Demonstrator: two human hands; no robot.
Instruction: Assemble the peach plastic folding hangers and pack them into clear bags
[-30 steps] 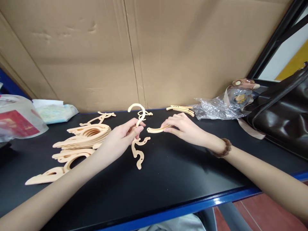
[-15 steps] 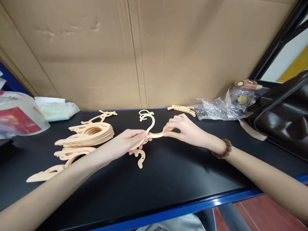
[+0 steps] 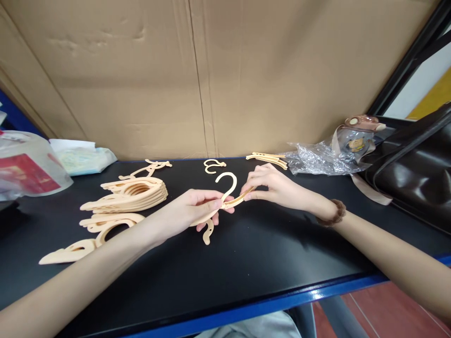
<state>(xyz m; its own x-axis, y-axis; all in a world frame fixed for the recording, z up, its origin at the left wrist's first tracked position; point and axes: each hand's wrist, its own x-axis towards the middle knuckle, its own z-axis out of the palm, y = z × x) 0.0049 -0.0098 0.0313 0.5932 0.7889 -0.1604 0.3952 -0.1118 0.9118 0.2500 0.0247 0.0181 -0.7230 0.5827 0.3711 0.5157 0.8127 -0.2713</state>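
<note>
One hook [image 3: 235, 182] is gripped by the left hand [image 3: 197, 206], thumb pressed over fingers, and one slim bar [image 3: 238, 201] is pinched in the right hand's [image 3: 268, 185] closed fingertips above the black table [image 3: 282, 253]; their joint is half hidden. Stacked pieces [image 3: 144, 202] can't be fully counted. One bottle's [image 3: 354, 141] contents aren't made out; one tub [image 3: 56, 180] and one bag [image 3: 412, 164] are cut off.

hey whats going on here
Someone is working with pale hanger parts at a black table. The left hand pinches a hooked piece, and the right hand holds a slim curved piece whose end meets it at the left fingertips; whether they are joined is hard to tell. A stack of similar parts lies to the left, with thin strips behind the right hand.
</note>
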